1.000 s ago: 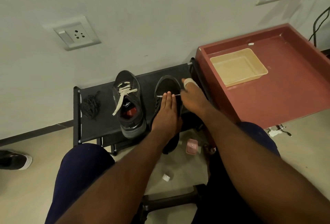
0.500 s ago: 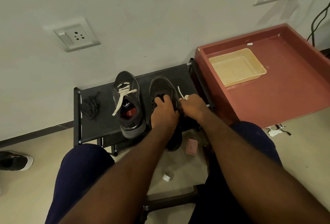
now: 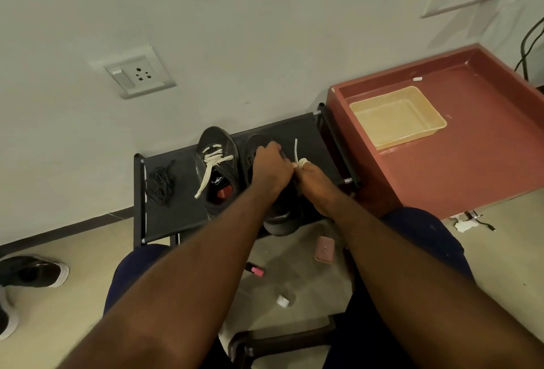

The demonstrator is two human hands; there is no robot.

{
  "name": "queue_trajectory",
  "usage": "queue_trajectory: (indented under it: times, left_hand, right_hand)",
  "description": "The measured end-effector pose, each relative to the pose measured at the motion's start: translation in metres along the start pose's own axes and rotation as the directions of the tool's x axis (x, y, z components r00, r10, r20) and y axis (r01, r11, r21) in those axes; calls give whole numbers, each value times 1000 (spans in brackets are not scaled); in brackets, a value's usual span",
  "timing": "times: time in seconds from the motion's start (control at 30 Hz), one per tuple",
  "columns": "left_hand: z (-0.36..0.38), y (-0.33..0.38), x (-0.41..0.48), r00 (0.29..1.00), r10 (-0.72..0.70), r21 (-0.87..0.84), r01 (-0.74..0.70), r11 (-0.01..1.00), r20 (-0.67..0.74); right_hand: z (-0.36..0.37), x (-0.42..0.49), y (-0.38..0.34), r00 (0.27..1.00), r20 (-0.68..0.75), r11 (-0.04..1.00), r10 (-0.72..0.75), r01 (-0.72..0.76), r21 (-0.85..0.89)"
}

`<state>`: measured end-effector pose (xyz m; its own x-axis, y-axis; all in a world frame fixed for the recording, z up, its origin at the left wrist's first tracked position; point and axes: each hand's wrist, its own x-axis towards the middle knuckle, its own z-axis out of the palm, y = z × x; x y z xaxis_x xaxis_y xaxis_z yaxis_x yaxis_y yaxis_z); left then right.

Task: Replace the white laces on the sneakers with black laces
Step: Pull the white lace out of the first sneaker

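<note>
Two dark sneakers stand on a low black rack (image 3: 164, 221). The left sneaker (image 3: 217, 168) has white laces (image 3: 213, 162), loosened and trailing down its side. My left hand (image 3: 272, 167) lies curled over the top of the right sneaker (image 3: 282, 212) and hides most of it. My right hand (image 3: 312, 180), just beside it, holds a white lace (image 3: 296, 152) wound round a finger, one end sticking up. A heap of black laces (image 3: 160, 181) lies at the rack's left end.
A red tray-topped table (image 3: 471, 174) with a yellow plastic tray (image 3: 397, 117) stands right of the rack. On the floor lie a pink case (image 3: 324, 249), a pink-tipped item (image 3: 255, 270), a white scrap (image 3: 284, 300) and other shoes (image 3: 32, 270) at far left. My knees flank the rack.
My left hand went from lying flat on the right sneaker to curling over it. My right hand drew the white lace back toward me; its free end now stands up.
</note>
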<state>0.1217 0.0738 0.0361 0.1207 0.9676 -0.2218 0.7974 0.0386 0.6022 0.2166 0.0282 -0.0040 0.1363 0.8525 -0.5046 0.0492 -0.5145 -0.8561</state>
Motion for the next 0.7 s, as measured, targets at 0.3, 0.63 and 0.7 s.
queue_trajectory:
  times: [0.3, 0.63, 0.7]
  left_hand:
    - [-18, -27, -7, 999, 26, 520, 1, 854, -45]
    - [-37, -35, 1, 988, 142, 369, -108, 923, -66]
    - [-39, -39, 5, 985, 155, 348, -122, 929, -70]
  right_hand:
    - [0, -4, 9, 984, -129, 795, -121, 18, -606]
    - [21, 0, 13, 899, -266, 830, -348, 163, -533]
    - [22, 4, 11, 887, -267, 839, -378, 205, -504]
